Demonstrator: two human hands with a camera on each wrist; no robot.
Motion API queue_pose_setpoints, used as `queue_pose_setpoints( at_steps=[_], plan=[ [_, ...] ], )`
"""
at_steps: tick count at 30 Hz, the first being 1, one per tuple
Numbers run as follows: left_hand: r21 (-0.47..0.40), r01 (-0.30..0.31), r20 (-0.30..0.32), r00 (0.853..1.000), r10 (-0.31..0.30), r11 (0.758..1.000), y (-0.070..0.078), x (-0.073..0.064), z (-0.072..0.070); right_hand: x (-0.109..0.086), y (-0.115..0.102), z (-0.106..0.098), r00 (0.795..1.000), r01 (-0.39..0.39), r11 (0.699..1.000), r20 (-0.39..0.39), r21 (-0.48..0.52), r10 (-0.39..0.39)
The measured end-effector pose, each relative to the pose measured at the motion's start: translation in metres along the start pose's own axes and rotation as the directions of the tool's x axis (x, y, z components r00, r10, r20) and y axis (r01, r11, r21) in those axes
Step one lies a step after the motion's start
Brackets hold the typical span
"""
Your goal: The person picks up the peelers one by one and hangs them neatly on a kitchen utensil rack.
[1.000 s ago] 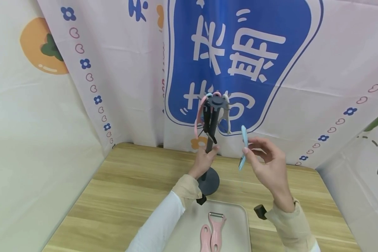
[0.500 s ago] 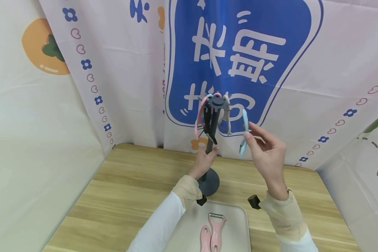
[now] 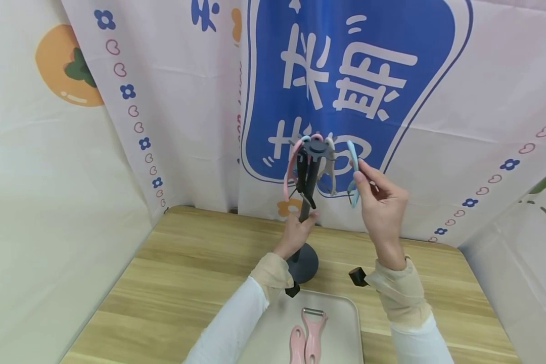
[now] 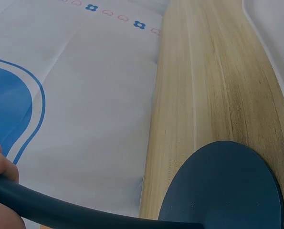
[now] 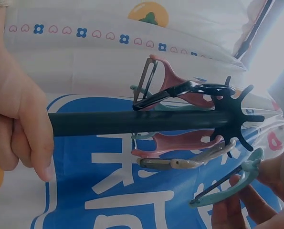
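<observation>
A dark rack with a round base point(image 3: 304, 264) and a post ends in a hooked top point(image 3: 317, 146). My left hand point(image 3: 296, 233) grips the post below the hanging tools. Pink, black, light blue and grey-white peelers hang from the hooks, among them a black peeler point(image 5: 189, 89) and a pink peeler point(image 5: 180, 142). To the right of the hooks, my right hand point(image 3: 382, 197) pinches a light blue peeler point(image 3: 353, 167) between thumb and fingers, its blade end down. In the right wrist view that peeler is beside the grey-white peeler point(image 5: 189, 159), close to the hooks.
A beige tray point(image 3: 352, 323) lies on the wooden table point(image 3: 186, 263) in front of the rack, with two pink-handled tools in it; one is a peeler point(image 3: 314, 333) with its metal blade showing. A printed curtain point(image 3: 200, 126) hangs directly behind the rack.
My right hand has risen and moved slightly left with the light blue peeler, bringing it level with the hooks. The left hand stays on the post.
</observation>
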State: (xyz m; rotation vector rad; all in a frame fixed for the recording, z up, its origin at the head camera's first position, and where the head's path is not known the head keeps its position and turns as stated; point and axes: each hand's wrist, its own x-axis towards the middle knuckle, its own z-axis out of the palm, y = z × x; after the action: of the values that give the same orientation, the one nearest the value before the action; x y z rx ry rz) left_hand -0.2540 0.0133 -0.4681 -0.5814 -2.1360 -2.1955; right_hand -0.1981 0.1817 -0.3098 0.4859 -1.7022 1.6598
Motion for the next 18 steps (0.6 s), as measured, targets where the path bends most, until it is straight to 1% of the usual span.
queue_pose_setpoints(
  at_steps=[5, 13, 18],
  plan=[
    [-0.014, -0.001, 0.001, 1.000, 0.001, 1.000, 0.001, 0.000, 0.001, 0.001, 0.004, 0.006, 1.000, 0.022, 0.999, 0.000, 0.023, -0.022],
    [-0.013, -0.006, -0.006, 1.000, 0.006, 1.000, 0.001, 0.001, 0.002, 0.000, 0.006, 0.011, 0.998, 0.050, 0.999, 0.023, 0.000, -0.050],
    [-0.020, -0.013, 0.004, 1.000, 0.013, 1.000, 0.000, 0.000, 0.001, -0.002, 0.010, 0.014, 0.998, 0.056, 0.998, 0.020, 0.012, -0.057]
  ],
)
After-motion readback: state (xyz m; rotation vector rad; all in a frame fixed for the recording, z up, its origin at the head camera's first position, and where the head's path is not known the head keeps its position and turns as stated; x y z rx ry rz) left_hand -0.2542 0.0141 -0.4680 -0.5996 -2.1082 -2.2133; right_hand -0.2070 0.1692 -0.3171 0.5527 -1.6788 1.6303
